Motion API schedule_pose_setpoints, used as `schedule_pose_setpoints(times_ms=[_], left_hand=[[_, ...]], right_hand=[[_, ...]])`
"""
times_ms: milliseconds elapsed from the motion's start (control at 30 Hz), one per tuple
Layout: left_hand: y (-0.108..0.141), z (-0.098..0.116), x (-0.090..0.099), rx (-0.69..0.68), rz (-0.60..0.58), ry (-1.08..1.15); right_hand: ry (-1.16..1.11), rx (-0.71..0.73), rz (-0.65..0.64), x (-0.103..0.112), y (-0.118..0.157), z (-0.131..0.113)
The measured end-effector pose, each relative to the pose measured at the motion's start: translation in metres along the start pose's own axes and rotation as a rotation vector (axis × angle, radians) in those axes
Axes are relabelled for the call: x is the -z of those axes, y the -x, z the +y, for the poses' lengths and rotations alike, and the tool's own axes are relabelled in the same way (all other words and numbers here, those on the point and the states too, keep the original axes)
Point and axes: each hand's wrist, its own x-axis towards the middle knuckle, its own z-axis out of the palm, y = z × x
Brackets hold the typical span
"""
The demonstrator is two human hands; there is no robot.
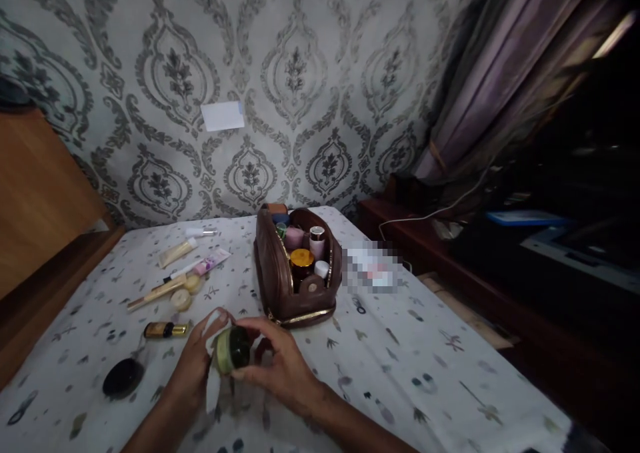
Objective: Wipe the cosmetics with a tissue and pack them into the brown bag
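My right hand (pixel 287 366) grips a small green jar (pixel 233 349) by its dark end, thumb below and fingers above. Against the jar's other end, my left hand (pixel 187 363) presses a white tissue or cloth (pixel 213 389); its fingertips are partly hidden behind both. Just beyond stands a brown toiletry bag (pixel 273 273), unzipped. Inside it are an orange-lidded jar (pixel 303 259), a pale bottle (pixel 317 243), a small white-capped container (pixel 321 269) and other items. A black round container (pixel 123 377) and a dark bottle with a gold cap (pixel 165 330) lie left of my hands.
Several tubes, among them a beige tube (pixel 177 253) and a purple-white tube (pixel 213 261), lie at the left with small round pots (pixel 181 299). A patterned cloth (pixel 400 373) covers the table. A wooden cabinet (pixel 45 199) stands left; a cable (pixel 440 209) runs at right.
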Motion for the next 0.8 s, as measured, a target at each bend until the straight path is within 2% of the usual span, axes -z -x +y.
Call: schedule_pose_setpoints(times_ms=[67, 267, 333, 400, 467, 633, 700, 800], left_hand=[[0.003, 0.003, -0.008, 0.008, -0.099, 0.036], [0.011, 0.015, -0.034, 0.11, -0.083, -0.058], [0.011, 0.017, -0.041, 0.127, -0.125, -0.129], [0.01, 0.021, -0.048, 0.08, -0.198, -0.231], [0.007, 0.027, -0.057, -0.061, -0.275, -0.379], [-0.007, 0.052, -0.082, -0.625, -0.47, -0.998], [-0.014, 0.057, -0.088, -0.804, -0.45, -1.272], [-0.021, 0.058, -0.093, -0.953, -0.355, -1.611]], right_hand=[[-0.025, 0.011, 0.014, 0.003, -0.001, -0.008], [-0.111, 0.081, 0.114, 0.022, -0.006, -0.034], [-0.115, 0.086, 0.161, 0.032, -0.008, -0.04], [-0.065, 0.107, 0.203, 0.043, -0.009, -0.045], [0.005, 0.152, 0.236, 0.057, -0.012, -0.051], [0.121, 0.251, 0.314, 0.097, -0.033, -0.074], [0.148, 0.293, 0.333, 0.113, -0.046, -0.082], [0.206, 0.31, 0.321, 0.131, -0.065, -0.088]])
